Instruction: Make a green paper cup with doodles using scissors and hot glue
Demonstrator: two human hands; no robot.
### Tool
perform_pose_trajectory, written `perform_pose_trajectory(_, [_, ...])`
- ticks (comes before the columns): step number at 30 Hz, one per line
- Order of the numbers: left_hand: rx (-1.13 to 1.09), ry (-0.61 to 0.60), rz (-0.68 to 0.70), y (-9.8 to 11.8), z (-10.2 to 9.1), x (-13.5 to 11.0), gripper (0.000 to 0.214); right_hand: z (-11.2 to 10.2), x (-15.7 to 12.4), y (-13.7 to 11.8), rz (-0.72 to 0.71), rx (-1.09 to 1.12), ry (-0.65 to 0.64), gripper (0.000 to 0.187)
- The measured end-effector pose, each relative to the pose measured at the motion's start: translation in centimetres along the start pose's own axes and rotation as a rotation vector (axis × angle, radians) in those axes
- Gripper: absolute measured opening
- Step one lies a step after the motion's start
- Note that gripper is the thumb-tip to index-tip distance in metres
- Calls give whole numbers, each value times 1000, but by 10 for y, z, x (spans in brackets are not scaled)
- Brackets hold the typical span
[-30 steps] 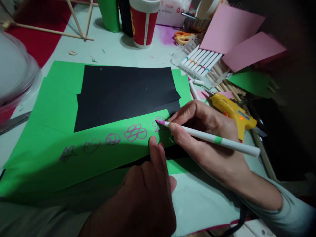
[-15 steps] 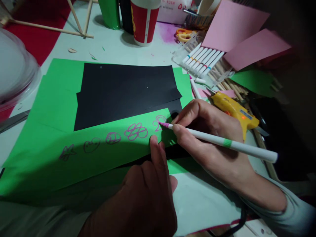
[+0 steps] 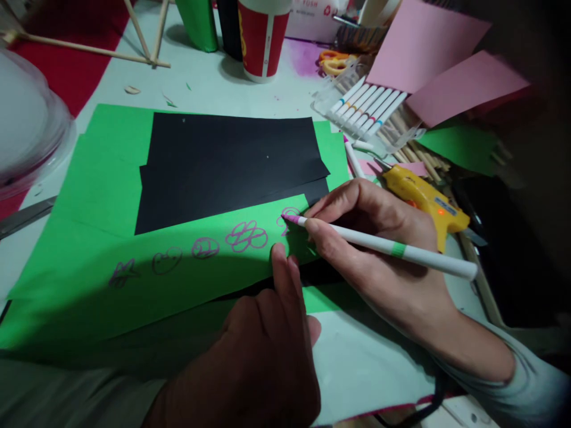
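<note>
- Since half a second ago our pink marker (image 3: 379, 244) has swung its rear end slightly inward, and its tip has crept up onto the last doodle (image 3: 289, 215).
- Our right hand (image 3: 388, 261) is closed around the marker's barrel, thumb and fingers pinching it.
- Our left hand (image 3: 267, 351) grips nothing; its extended fingertips press down the green strip (image 3: 89, 279), which lies toward the near edge of the desk (image 3: 366, 356).
- Black paper (image 3: 232, 160) lies just beyond the strip, mid-desk.
- A yellow glue gun (image 3: 423, 199) and a marker case (image 3: 368, 110) sit toward the right edge.
</note>
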State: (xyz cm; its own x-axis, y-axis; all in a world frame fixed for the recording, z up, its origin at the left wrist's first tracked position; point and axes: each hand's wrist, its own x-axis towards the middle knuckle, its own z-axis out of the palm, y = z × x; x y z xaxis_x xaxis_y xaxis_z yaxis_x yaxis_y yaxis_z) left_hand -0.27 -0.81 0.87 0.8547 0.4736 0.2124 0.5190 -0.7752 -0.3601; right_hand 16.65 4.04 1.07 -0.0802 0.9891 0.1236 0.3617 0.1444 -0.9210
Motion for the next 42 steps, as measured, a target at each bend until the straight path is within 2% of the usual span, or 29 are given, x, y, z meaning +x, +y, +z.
perform_pose_trajectory(14, [4,6,-27,5,3,-2,42,1,0,2,10,51,-51,13])
perform_pose_trajectory(25, [22,23,-70,8,5,-2,47,-1,0,-3,0,-1,-86,15])
perform_pose_trajectory(32, [16,-28,-38,7,2,-2,46,-3,0,-5,-8,-29,-90,17])
perform_pose_trajectory(42, [0,-16,21,0,1,-1,41,-6,-1,-4,-44,-64,-76,17])
